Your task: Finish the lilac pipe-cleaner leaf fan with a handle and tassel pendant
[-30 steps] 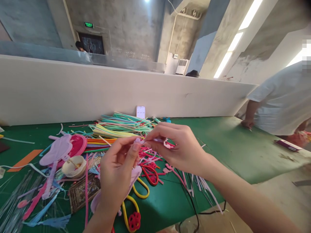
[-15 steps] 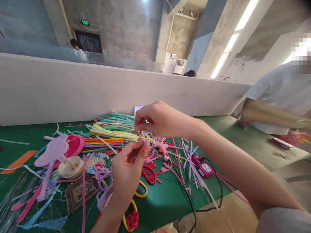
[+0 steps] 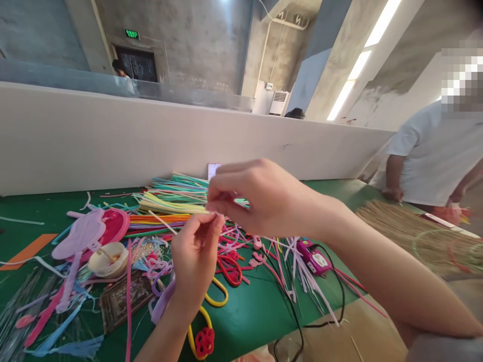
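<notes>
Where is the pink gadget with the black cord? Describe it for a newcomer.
On the green table, go to the right edge of the pile of stems, below the wrist of the right hand. The pink gadget lies there: a chunky magenta block with a white patch and a black cord, unlike the thin stems around it.

Head-worn camera, facing forward, slightly down; left hand (image 3: 194, 254), right hand (image 3: 262, 201) close; green table (image 3: 256, 312) beyond

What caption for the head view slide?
Left hand and right hand pinch a small pale piece above a green table strewn with coloured pipe cleaners; person in white nearby.
</notes>
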Available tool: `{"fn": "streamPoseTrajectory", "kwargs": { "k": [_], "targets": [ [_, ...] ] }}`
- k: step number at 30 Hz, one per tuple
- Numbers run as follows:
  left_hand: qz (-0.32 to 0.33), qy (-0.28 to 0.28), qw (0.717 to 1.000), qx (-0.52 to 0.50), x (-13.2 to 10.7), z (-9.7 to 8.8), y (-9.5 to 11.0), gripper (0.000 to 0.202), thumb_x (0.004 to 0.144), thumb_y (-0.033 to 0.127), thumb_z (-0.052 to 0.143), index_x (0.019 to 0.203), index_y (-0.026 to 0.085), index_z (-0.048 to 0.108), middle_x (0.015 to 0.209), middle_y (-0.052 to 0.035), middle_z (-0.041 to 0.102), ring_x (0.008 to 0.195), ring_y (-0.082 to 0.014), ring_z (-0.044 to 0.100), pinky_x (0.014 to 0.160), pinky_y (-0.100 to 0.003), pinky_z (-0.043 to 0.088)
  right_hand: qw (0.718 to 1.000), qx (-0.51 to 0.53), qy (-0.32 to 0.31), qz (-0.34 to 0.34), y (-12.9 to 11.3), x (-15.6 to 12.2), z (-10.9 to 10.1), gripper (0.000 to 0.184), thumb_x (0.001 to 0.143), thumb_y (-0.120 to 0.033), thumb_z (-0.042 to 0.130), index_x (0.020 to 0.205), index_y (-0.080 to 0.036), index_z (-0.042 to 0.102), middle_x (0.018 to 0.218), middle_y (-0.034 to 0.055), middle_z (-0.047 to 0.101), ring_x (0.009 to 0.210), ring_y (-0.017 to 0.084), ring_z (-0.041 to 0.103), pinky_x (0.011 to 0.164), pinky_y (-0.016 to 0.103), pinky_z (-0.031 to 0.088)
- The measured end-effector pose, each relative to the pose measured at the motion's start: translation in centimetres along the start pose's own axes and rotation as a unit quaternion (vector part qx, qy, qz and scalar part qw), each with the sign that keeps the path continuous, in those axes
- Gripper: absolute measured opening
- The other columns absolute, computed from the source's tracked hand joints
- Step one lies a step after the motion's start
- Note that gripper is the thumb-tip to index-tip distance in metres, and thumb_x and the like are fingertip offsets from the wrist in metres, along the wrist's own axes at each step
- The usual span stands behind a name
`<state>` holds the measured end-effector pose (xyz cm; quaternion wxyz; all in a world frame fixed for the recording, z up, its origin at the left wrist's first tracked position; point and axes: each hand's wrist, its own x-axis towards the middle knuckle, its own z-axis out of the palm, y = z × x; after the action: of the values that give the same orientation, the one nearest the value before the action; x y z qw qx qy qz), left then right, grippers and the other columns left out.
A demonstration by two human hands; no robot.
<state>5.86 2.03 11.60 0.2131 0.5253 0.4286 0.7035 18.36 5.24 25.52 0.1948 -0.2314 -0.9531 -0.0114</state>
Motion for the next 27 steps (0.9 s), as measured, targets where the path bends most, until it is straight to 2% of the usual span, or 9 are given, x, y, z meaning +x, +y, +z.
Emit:
{"fn": "streamPoseTrajectory", "kwargs": {
  "k": [3, 5, 7, 10, 13, 16, 20, 23, 27],
  "targets": [
    [0.002, 0.002, 1.0, 0.005, -0.4, -0.1, 0.1, 0.006, 0.084, 0.023, 0.067, 0.079, 0.02, 0.068, 0.069, 0.0022, 0.07, 0.06, -0.0081, 0.063, 0.058, -0.014, 0.052, 0.998, -0.052, 0.008, 0.04, 2.5, 1.8, 0.1, 0.019, 0.086, -0.013, 0.052, 0.083, -0.015, 0.071, 0.081, 0.0033, 0.067, 0.074, 0.013, 0.054, 0.064, 0.027, 0.033],
    [-0.001, 0.042, 0.999, -0.006, -0.2, -0.5, 0.1, 0.004, 0.083, 0.024, 0.068, 0.081, 0.02, 0.069, 0.074, 0.0009, 0.073, 0.064, -0.0091, 0.066, 0.061, -0.015, 0.054, 0.995, -0.042, -0.034, 0.08, 4.1, 1.8, 0.3, 0.019, 0.084, -0.011, 0.053, 0.081, -0.015, 0.071, 0.077, 0.0026, 0.067, 0.07, 0.012, 0.054, 0.063, 0.026, 0.032],
    [-0.009, 0.072, 0.997, -0.013, 0.3, -1.0, -0.1, 0.006, 0.081, 0.025, 0.071, 0.083, 0.019, 0.069, 0.075, 0.0001, 0.074, 0.064, -0.0097, 0.067, 0.061, -0.016, 0.054, 0.989, 0.014, -0.102, 0.103, 5.0, 0.8, 0.2, 0.018, 0.083, -0.01, 0.054, 0.078, -0.015, 0.07, 0.073, 0.0008, 0.067, 0.065, 0.01, 0.053, 0.062, 0.025, 0.033],
    [-0.018, 0.076, 0.997, -0.016, 1.0, -1.0, -0.6, 0.01, 0.08, 0.028, 0.072, 0.081, 0.019, 0.069, 0.072, -0.0001, 0.073, 0.061, -0.0103, 0.066, 0.059, -0.017, 0.054, 0.968, 0.109, -0.202, 0.105, 4.5, -1.0, -0.4, 0.017, 0.088, -0.021, 0.058, 0.076, -0.015, 0.068, 0.065, -0.0018, 0.062, 0.059, 0.009, 0.05, 0.059, 0.024, 0.034],
    [-0.016, 0.049, 0.999, -0.007, 1.1, -0.2, -1.2, 0.01, 0.082, 0.029, 0.069, 0.082, 0.018, 0.068, 0.075, -0.0006, 0.072, 0.067, -0.0117, 0.066, 0.063, -0.019, 0.054, 0.958, 0.156, -0.231, 0.068, 2.6, -1.4, -1.1, 0.017, 0.088, -0.021, 0.058, 0.074, -0.015, 0.065, 0.063, -0.0029, 0.059, 0.057, 0.008, 0.047, 0.055, 0.023, 0.031],
    [-0.006, 0.009, 1.0, 0.026, 0.7, 0.6, -1.4, 0.008, 0.082, 0.024, 0.067, 0.078, 0.018, 0.066, 0.068, 0.0017, 0.067, 0.061, -0.0106, 0.061, 0.057, -0.018, 0.049, 0.975, 0.12, -0.188, 0.022, 0.9, 0.1, -1.1, 0.016, 0.085, -0.014, 0.057, 0.07, -0.015, 0.062, 0.061, -0.0029, 0.057, 0.057, 0.008, 0.043, 0.055, 0.025, 0.029],
    [-0.015, -0.012, 0.999, 0.026, 0.5, 1.1, -1.2, 0.013, 0.084, 0.028, 0.067, 0.076, 0.018, 0.064, 0.063, 0.0021, 0.064, 0.055, -0.0099, 0.056, 0.052, -0.019, 0.047, 0.994, -0.056, -0.087, 0.023, 1.1, 2.7, -0.5, 0.019, 0.083, -0.012, 0.055, 0.066, -0.016, 0.061, 0.062, -0.0003, 0.056, 0.058, 0.011, 0.041, 0.059, 0.029, 0.027],
    [-0.042, -0.003, 0.999, -0.016, 0.6, 1.0, -0.9, 0.015, 0.084, 0.033, 0.068, 0.081, 0.018, 0.067, 0.071, -0.0008, 0.069, 0.062, -0.0116, 0.061, 0.058, -0.02, 0.051, 0.98, -0.192, -0.028, 0.055, 2.5, 2.8, -0.1, 0.02, 0.089, -0.015, 0.054, 0.073, -0.016, 0.066, 0.067, 0.0031, 0.06, 0.066, 0.015, 0.048, 0.067, 0.032, 0.029],
    [-0.043, 0.002, 0.998, -0.037, 0.6, 0.4, -0.5, 0.012, 0.083, 0.03, 0.069, 0.082, 0.018, 0.069, 0.074, -0.0015, 0.07, 0.067, -0.0127, 0.065, 0.061, -0.02, 0.054, 0.963, -0.258, -0.007, 0.074, 4.4, 0.9, 0.8, 0.02, 0.095, -0.02, 0.052, 0.084, -0.015, 0.068, 0.077, 0.0066, 0.066, 0.081, 0.021, 0.053, 0.073, 0.034, 0.028]
  ]
}}
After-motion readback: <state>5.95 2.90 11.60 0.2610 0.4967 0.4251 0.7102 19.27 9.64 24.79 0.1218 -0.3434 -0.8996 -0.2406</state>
